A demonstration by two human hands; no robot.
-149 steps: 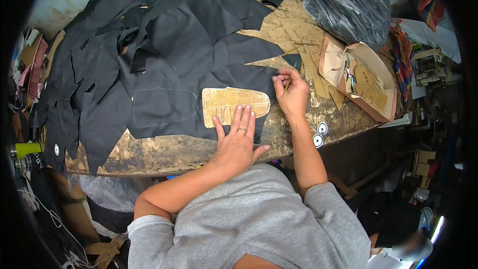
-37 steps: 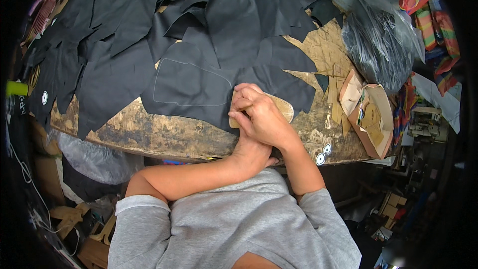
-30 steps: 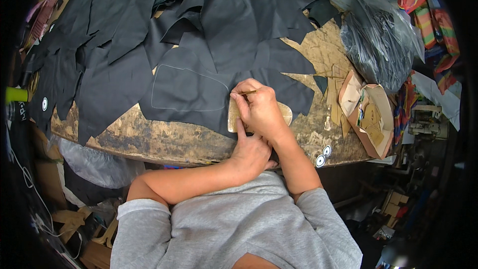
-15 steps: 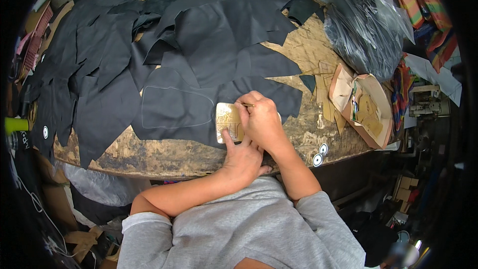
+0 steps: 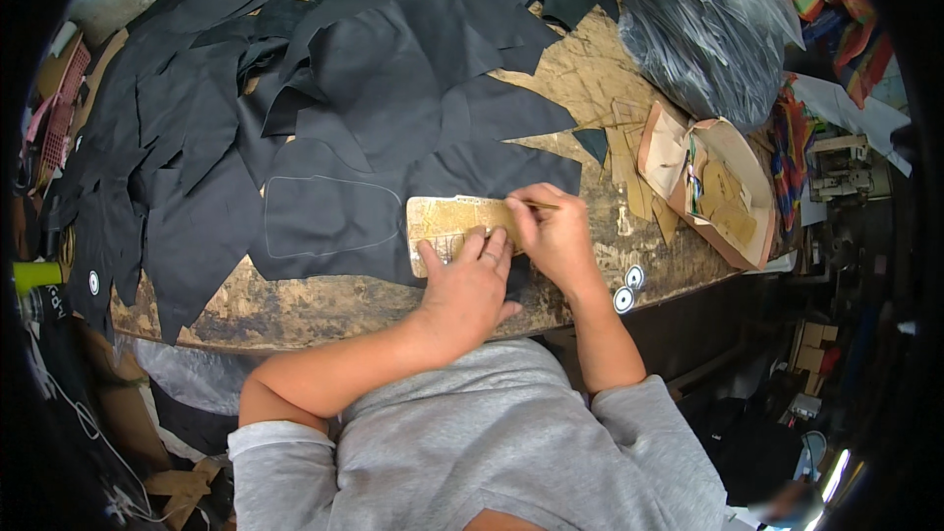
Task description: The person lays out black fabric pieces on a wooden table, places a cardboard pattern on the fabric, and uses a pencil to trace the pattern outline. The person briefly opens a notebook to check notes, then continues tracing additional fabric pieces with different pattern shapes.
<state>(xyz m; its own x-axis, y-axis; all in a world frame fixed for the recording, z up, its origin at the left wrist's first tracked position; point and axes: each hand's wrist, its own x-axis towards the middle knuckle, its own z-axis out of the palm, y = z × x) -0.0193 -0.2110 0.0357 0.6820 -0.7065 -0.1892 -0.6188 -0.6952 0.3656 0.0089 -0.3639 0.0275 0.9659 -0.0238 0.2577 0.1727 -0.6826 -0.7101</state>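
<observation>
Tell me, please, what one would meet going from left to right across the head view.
Pink basket, pale outline on a black sheet, tan template under the left hand, right hand holding a thin stick, open box with tan pieces.

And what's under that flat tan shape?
The flat tan shape lies on a black sheet, which shows past its left and far edges. Whatever's directly beneath is covered.

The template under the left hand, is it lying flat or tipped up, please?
Flat: the template lies along the black leather, with the left hand spread over it.
</observation>
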